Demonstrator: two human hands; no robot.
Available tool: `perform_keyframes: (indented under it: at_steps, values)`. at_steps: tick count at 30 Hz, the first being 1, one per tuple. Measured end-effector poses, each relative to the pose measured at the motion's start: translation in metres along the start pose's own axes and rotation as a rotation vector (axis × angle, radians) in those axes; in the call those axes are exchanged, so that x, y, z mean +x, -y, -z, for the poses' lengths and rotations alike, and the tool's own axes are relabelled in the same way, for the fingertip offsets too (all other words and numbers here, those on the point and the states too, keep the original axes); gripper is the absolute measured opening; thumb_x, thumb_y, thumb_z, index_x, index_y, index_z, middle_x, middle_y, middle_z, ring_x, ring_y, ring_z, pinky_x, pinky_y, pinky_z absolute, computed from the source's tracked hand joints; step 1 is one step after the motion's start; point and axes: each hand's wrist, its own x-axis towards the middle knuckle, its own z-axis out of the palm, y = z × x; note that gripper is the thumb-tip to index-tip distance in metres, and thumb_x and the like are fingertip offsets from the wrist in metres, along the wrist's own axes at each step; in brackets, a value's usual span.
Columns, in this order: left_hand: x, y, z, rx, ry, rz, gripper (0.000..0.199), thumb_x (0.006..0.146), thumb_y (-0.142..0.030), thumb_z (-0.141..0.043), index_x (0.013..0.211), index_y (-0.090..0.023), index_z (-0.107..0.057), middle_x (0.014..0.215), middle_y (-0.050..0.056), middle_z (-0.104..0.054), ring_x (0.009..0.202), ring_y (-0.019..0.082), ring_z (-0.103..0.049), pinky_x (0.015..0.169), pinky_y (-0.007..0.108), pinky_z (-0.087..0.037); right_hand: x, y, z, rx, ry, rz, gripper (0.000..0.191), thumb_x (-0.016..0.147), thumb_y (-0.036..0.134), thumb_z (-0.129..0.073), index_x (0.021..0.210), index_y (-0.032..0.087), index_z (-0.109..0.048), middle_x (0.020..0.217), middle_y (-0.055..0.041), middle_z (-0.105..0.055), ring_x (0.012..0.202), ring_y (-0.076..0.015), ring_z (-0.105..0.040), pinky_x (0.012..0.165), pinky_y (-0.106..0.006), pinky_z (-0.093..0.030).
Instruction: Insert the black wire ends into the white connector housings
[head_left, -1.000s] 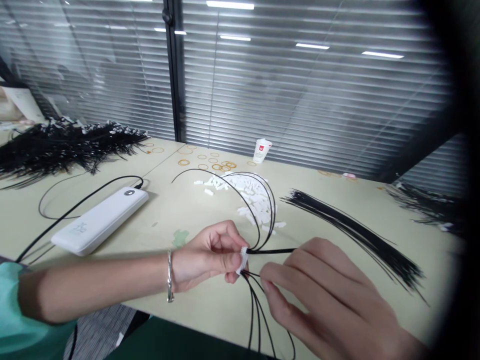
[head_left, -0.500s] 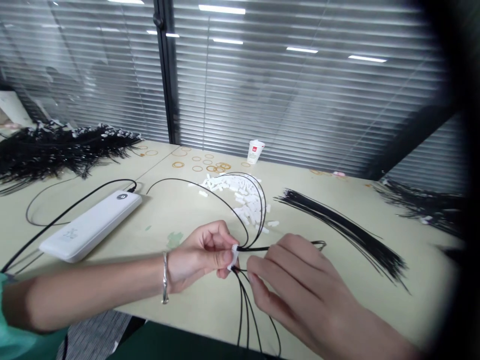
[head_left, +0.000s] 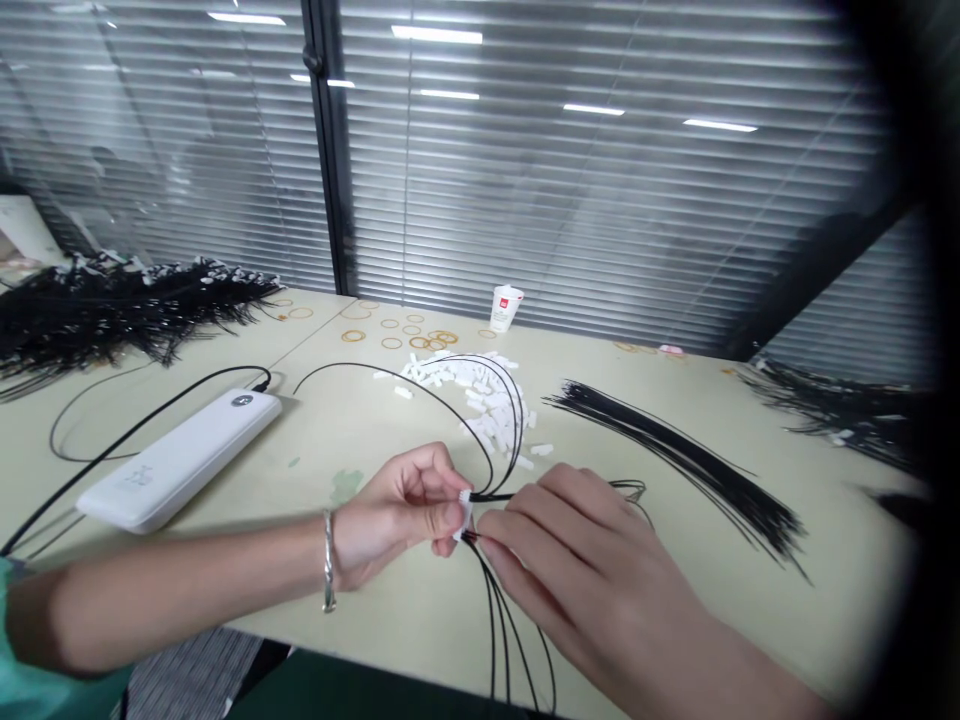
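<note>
Between the thumb and fingers of my left hand [head_left: 412, 505] is a small white plastic connector [head_left: 465, 513]. Several thin black wires [head_left: 508, 620] come out of it, some arching up over the table, others hanging down past the table edge. My right hand [head_left: 592, 570] is just right of the connector, its thumb and index finger pinched on a black wire [head_left: 474, 537] close to the connector's lower end. More wires run beneath its curled fingers and show again beyond the knuckles. The wire tip is too small to make out.
Behind the hands lies a pile of white connectors [head_left: 495, 400]. A bundle of loose black wires [head_left: 682, 460] is at right, a white power bank [head_left: 184, 455] at left. Further back are a paper cup [head_left: 505, 310], rubber bands [head_left: 435, 340] and a heap of wired connectors [head_left: 127, 305].
My right hand has moved slightly left, bringing its pinched fingertips closer to the connector. The hanging wires have shifted a little. My left hand keeps its hold on the connector.
</note>
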Motion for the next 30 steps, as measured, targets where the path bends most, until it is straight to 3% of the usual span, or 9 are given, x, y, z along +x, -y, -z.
perform_keyframes:
  at_steps: [9,14,17,20,22,24,26,30]
  values:
    - [0.001,0.003,0.001,0.027,-0.004,-0.005,0.021,0.071,-0.016,-0.073,0.079,-0.014,-0.054,0.066,-0.001,-0.059,0.05,0.005,-0.052,0.048,0.016,-0.04,0.001,-0.001,-0.011,0.11,0.001,0.006,0.014,0.082,0.002,-0.05,0.077,0.011,-0.058,0.073,-0.002,-0.056,0.069,-0.0129,-0.045,0.065,-0.033,-0.036]
    - [0.001,0.001,0.0,0.025,-0.026,0.005,0.02,0.071,-0.015,-0.072,0.078,-0.015,-0.053,0.063,-0.002,-0.059,0.049,0.005,-0.052,0.048,0.015,-0.038,0.0,0.001,-0.015,0.139,0.006,-0.004,0.015,0.083,0.001,-0.048,0.084,0.01,-0.06,0.077,-0.0035,-0.058,0.072,-0.014,-0.047,0.066,-0.033,-0.037]
    - [-0.001,0.001,-0.002,0.029,-0.025,0.024,0.02,0.072,-0.016,-0.072,0.079,-0.014,-0.054,0.061,-0.003,-0.058,0.048,0.004,-0.051,0.048,0.015,-0.037,0.004,0.004,-0.008,0.191,-0.026,-0.051,0.013,0.083,0.006,-0.05,0.08,0.012,-0.06,0.073,-0.0028,-0.058,0.07,-0.0138,-0.047,0.066,-0.032,-0.039]
    - [-0.001,0.0,-0.003,0.046,-0.016,0.052,0.02,0.071,-0.018,-0.072,0.078,-0.013,-0.054,0.066,0.0,-0.059,0.051,0.006,-0.051,0.049,0.017,-0.037,0.01,-0.005,0.01,0.46,0.07,-0.191,0.016,0.086,0.015,-0.05,0.075,0.016,-0.061,0.065,0.0003,-0.057,0.063,-0.0108,-0.048,0.061,-0.026,-0.04]
    - [-0.001,-0.001,-0.003,0.041,-0.033,0.067,0.02,0.071,-0.019,-0.072,0.078,-0.014,-0.054,0.066,0.001,-0.059,0.053,0.006,-0.05,0.049,0.017,-0.036,0.01,-0.027,0.019,0.607,0.118,-0.343,0.022,0.089,0.022,-0.047,0.076,0.018,-0.064,0.063,0.001,-0.058,0.059,-0.0093,-0.05,0.055,-0.023,-0.04]
    - [0.0,-0.002,-0.003,0.015,-0.085,0.082,0.019,0.071,-0.018,-0.072,0.078,-0.014,-0.055,0.065,-0.001,-0.056,0.056,0.007,-0.049,0.051,0.017,-0.035,0.004,-0.062,0.018,0.534,0.052,-0.497,0.028,0.092,0.03,-0.042,0.078,0.02,-0.065,0.069,-0.0002,-0.061,0.063,-0.0102,-0.055,0.057,-0.023,-0.043]
    - [0.002,-0.003,-0.003,-0.015,-0.139,0.091,0.018,0.072,-0.017,-0.071,0.078,-0.015,-0.055,0.065,-0.001,-0.054,0.058,0.006,-0.048,0.054,0.018,-0.034,-0.009,-0.104,0.003,0.206,-0.055,-0.592,0.026,0.092,0.034,-0.043,0.083,0.021,-0.064,0.082,-0.0017,-0.065,0.069,-0.0125,-0.058,0.062,-0.026,-0.046]
    - [0.004,-0.003,-0.001,-0.039,-0.174,0.085,0.018,0.072,-0.017,-0.071,0.078,-0.015,-0.055,0.065,-0.003,-0.05,0.058,0.005,-0.044,0.056,0.018,-0.033,-0.04,-0.172,-0.047,0.061,-0.053,-0.572,0.021,0.088,0.033,-0.051,0.091,0.015,-0.062,0.091,-0.0058,-0.063,0.083,-0.0163,-0.059,0.074,-0.034,-0.049]
